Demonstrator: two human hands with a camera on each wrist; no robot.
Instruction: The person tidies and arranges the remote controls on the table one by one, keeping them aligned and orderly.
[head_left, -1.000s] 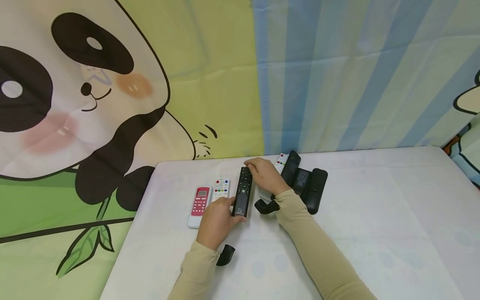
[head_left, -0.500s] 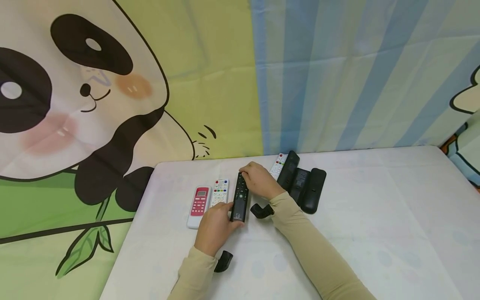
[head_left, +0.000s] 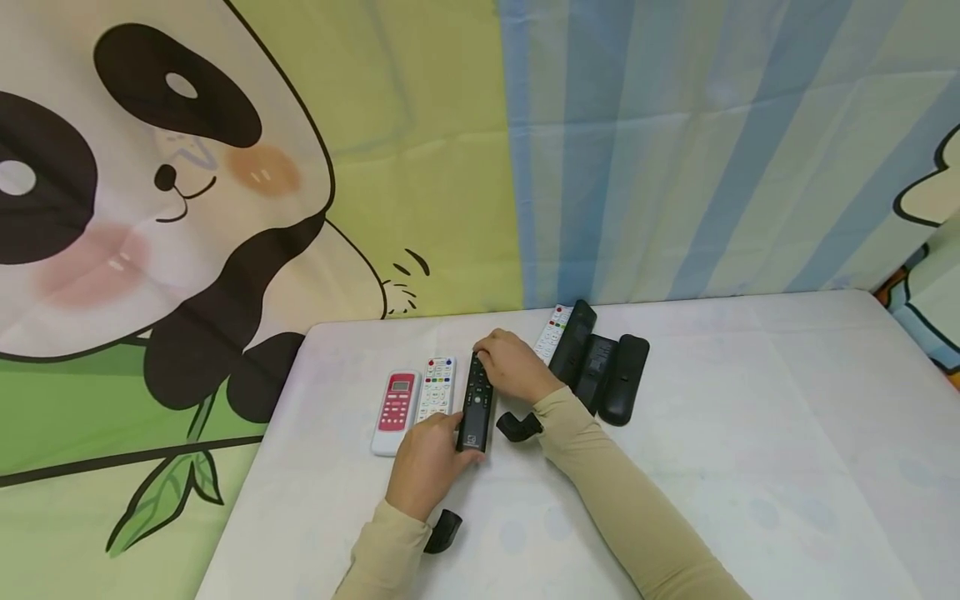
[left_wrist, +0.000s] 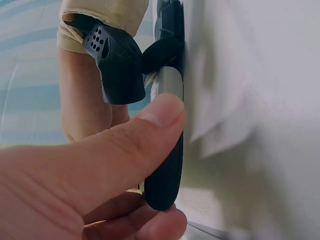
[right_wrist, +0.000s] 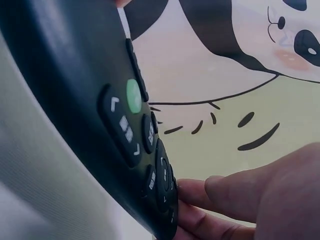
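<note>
A long black remote control [head_left: 476,412] is held between both hands, keys facing up. Its near end is pinched by my left hand [head_left: 427,462], thumb on one side and fingers on the other. My right hand [head_left: 517,367] grips the far end with its fingertips. In the left wrist view, my left thumb [left_wrist: 145,130] lies along the remote's dark edge [left_wrist: 165,185]. The right wrist view shows its keys close up, with my right fingers [right_wrist: 200,195] at the far end. Just left lie a white remote [head_left: 437,387] and a white remote with a red face [head_left: 395,412].
Right of my right hand, another white remote [head_left: 551,332] lies beside a black remote [head_left: 573,343], a second black one [head_left: 594,368] and a third [head_left: 626,380]. A white-covered table [head_left: 720,467] meets a printed cloth [head_left: 420,167] behind. Black devices [head_left: 519,427] sit at both wrists.
Both hands have moved the black remote slightly left and toward the table's near side, closer to the white remote. The other remotes keep their places.
</note>
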